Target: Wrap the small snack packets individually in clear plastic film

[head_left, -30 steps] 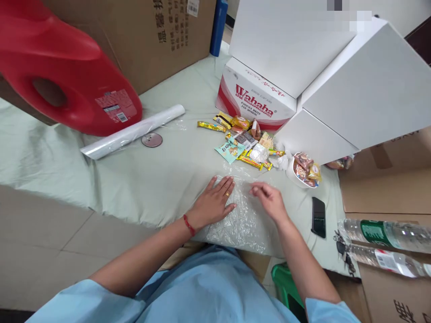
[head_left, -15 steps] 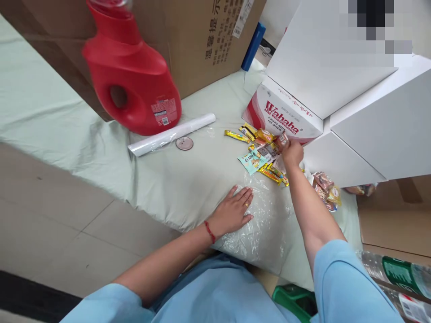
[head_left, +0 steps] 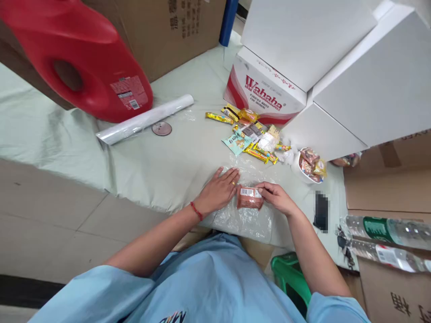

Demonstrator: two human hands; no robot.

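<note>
My right hand [head_left: 276,197] pinches the right end of a reddish-brown wrapped snack pack [head_left: 249,197] with a white barcode label. The pack is over a sheet of clear plastic wrap [head_left: 232,220] on the cloth-covered table. Just left of the pack, my left hand [head_left: 218,189] lies flat with fingers stretched out, pressing on the wrap's edge. Beyond both hands is a loose pile of small snacks, among them a mint-green packet [head_left: 236,143], yellow stick packs [head_left: 256,154] and a golden wrapped snack [head_left: 249,115].
A white bowl [head_left: 297,172] of wrapped snacks stands at right, near a Wahaha carton [head_left: 259,92]. A roll of plastic wrap [head_left: 144,120], a round disc [head_left: 162,128] and a big red jug [head_left: 87,63] are at left. Plastic bottles [head_left: 390,229] lie at the right edge.
My right hand has brought the reddish-brown snack pack from the pile by the carton down onto the plastic wrap, beside my left hand. My left hand stays flat. The view has shifted.
</note>
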